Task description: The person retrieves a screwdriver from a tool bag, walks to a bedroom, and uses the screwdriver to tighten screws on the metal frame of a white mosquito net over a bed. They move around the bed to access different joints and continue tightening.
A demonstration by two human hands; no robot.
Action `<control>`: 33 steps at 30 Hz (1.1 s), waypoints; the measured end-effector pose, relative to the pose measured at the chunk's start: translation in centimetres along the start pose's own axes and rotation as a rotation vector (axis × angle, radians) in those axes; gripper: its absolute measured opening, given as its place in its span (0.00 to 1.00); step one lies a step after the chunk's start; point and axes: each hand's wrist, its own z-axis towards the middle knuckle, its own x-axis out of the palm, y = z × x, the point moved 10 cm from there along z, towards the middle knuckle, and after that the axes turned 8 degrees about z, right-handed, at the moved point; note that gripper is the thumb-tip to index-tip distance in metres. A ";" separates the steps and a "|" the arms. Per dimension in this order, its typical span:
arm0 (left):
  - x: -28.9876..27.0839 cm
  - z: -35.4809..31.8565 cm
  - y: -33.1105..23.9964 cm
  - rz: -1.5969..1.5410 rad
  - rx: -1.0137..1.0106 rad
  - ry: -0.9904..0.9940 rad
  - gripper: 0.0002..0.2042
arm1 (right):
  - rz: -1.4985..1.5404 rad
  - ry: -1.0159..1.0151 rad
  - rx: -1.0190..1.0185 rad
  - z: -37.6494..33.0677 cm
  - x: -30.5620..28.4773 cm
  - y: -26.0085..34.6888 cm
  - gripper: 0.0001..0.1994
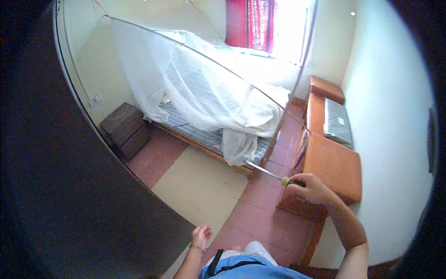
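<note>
Screwdriver (285, 181), long metal shaft, handle gripped in closed right hand (311, 188); left hand (201, 236), half open, fingers loosely curled, near dark panel (107, 195).

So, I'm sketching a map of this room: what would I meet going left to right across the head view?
Wall socket → dark cabinet → left grip, empty → screwdriver shaft → right grip, closed around the handle.
</note>
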 end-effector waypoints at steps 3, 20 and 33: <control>7.2 5.6 -7.5 -0.032 0.023 0.118 0.07 | 0.108 0.010 0.080 6.6 -3.8 -0.5 0.13; 14.2 36.3 -34.1 -0.164 0.240 -0.123 0.07 | 0.375 0.241 -0.213 57.7 -11.9 8.8 0.13; 15.3 54.0 -71.0 0.162 0.654 -0.099 0.10 | 0.014 0.197 -0.174 80.2 -13.7 18.6 0.15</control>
